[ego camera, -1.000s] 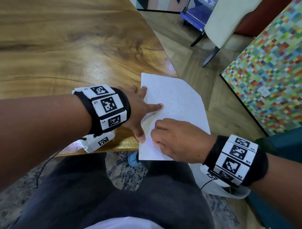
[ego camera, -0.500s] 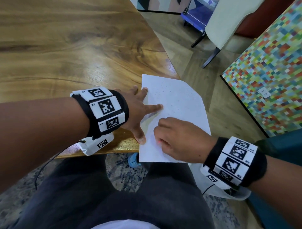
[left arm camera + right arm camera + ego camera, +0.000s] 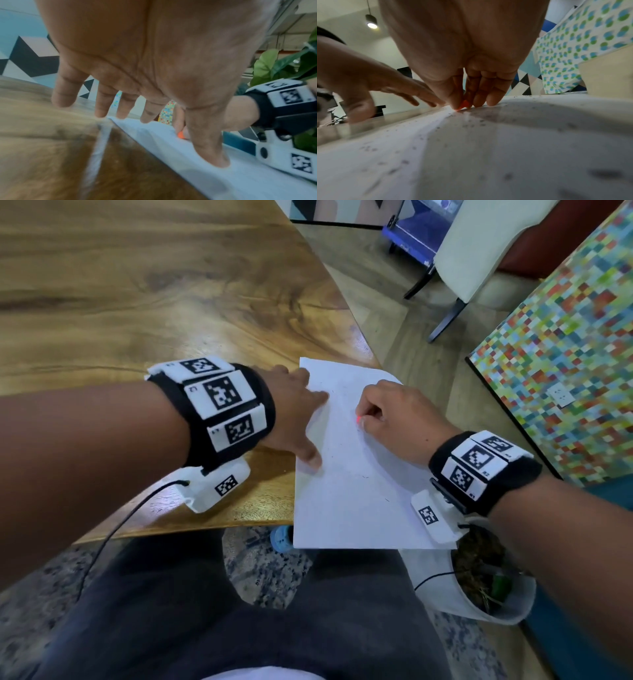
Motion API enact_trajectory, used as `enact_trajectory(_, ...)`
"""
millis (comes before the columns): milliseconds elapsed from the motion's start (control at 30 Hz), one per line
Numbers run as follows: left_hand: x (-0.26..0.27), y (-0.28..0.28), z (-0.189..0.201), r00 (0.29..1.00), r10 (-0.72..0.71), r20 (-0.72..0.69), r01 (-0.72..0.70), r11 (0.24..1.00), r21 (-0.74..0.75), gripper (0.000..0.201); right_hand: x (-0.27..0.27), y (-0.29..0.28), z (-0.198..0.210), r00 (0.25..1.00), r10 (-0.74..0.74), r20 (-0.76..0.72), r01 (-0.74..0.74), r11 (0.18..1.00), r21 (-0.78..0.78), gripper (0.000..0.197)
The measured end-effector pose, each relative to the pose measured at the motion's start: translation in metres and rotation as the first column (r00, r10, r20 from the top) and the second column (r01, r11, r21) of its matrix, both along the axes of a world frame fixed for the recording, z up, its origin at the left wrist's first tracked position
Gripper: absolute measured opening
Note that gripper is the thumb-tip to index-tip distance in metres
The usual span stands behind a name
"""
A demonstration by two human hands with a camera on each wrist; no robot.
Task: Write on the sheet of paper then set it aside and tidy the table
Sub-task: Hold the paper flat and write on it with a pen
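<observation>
A white sheet of paper (image 3: 346, 474) lies at the near right corner of the wooden table (image 3: 137, 302), its right part hanging past the edge. My left hand (image 3: 294, 416) lies flat with spread fingers, thumb and fingertips pressing the sheet's left edge (image 3: 171, 142). My right hand (image 3: 394, 419) rests on the paper with fingers curled, pinching a small orange-red writing piece (image 3: 358, 419) whose tip touches the sheet (image 3: 464, 105). In the left wrist view that orange piece (image 3: 181, 134) shows just behind my thumb. Small dark specks dot the paper (image 3: 471, 135).
The table's right edge runs diagonally just beyond the paper. A white-potted plant (image 3: 479, 583) stands on the floor under my right wrist. A multicoloured mosaic panel (image 3: 565, 354) and a pale chair (image 3: 479, 251) stand to the right. My dark-trousered lap (image 3: 239, 611) is below.
My right hand has slid up the sheet, away from me, with the orange piece now showing at its fingertips. The left hand keeps pressing the sheet's left edge.
</observation>
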State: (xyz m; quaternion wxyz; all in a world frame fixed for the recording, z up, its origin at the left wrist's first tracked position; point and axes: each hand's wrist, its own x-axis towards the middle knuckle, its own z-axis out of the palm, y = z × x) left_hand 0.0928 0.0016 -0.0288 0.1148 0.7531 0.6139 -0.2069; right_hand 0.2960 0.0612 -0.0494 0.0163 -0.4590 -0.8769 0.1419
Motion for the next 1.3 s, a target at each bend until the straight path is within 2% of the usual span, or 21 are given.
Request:
enact_trajectory(67,-0.002,0.005,-0.004,0.999,0.037,0.001,-0.037,0.999,0.029,0.125,0.005,-0.006,-0.001,0.999,0.051,0.014,-0.05,0.999,-0.018,0.007)
enact_trajectory(167,-0.006,0.004,-0.014,0.999,0.041,-0.002,-0.041,0.999,-0.035,0.137,0.011,-0.017,0.002,0.992,0.123,0.038,-0.122,0.992,-0.035,0.007)
enact_trajectory(367,-0.006,-0.005,-0.021,1.0,0.011,0.02,-0.009,0.996,-0.091,0.14,-0.003,-0.053,0.0,0.925,0.365,0.109,-0.364,0.931,-0.026,0.011)
enact_trajectory(433,-0.006,-0.005,-0.021,0.999,0.021,0.024,-0.018,0.995,-0.099,0.14,-0.012,-0.045,0.0,0.925,0.346,0.157,-0.352,0.936,0.013,0.009)
enact_trajectory(500,-0.006,-0.004,-0.022,0.999,0.036,0.041,-0.031,0.993,-0.115,0.141,-0.02,-0.025,0.0,0.949,0.258,0.183,-0.272,0.961,0.054,0.01)
enact_trajectory(600,-0.007,-0.003,-0.024,0.997,0.045,0.069,-0.036,0.99,-0.136,0.143,-0.026,0.003,0.0,0.977,0.134,0.165,-0.15,0.985,0.086,0.013)
enact_trajectory(667,-0.007,-0.003,-0.025,0.996,0.046,0.071,-0.036,0.99,-0.136,0.143,-0.031,0.01,0.002,0.982,0.106,0.159,-0.118,0.991,0.069,0.012)
enact_trajectory(767,-0.008,-0.004,-0.026,0.997,0.04,0.068,-0.031,0.991,-0.127,0.142,-0.035,-0.007,0.01,0.968,0.161,0.191,-0.174,0.983,0.058,0.011)
enact_trajectory(833,-0.009,-0.005,-0.027,0.997,0.032,0.068,-0.024,0.993,-0.118,0.141,-0.035,-0.029,0.014,0.937,0.27,0.22,-0.287,0.957,0.048,0.012)
enact_trajectory(900,-0.009,-0.005,-0.027,0.998,0.02,0.061,-0.014,0.994,-0.106,0.141,-0.035,-0.049,0.016,0.9,0.378,0.217,-0.382,0.924,-0.027,0.014)
enact_trajectory(967,-0.009,-0.006,-0.028,0.998,0.018,0.058,-0.012,0.994,-0.107,0.141,-0.036,-0.054,0.016,0.874,0.436,0.214,-0.435,0.899,-0.052,0.012)
enact_trajectory(1033,-0.009,-0.005,-0.027,0.998,0.027,0.061,-0.02,0.993,-0.114,0.142,-0.039,-0.042,0.014,0.884,0.41,0.223,-0.424,0.905,0.016,0.004)
enact_trajectory(1133,-0.008,-0.004,-0.026,0.998,0.031,0.056,-0.024,0.993,-0.12,0.144,-0.047,-0.016,0.008,0.925,0.298,0.234,-0.329,0.939,0.103,0.014)
enact_trajectory(1300,-0.006,-0.003,-0.026,0.998,0.039,0.039,-0.034,0.991,-0.132,0.143,-0.054,-0.008,0.004,0.957,0.234,0.172,-0.248,0.966,0.068,0.017)
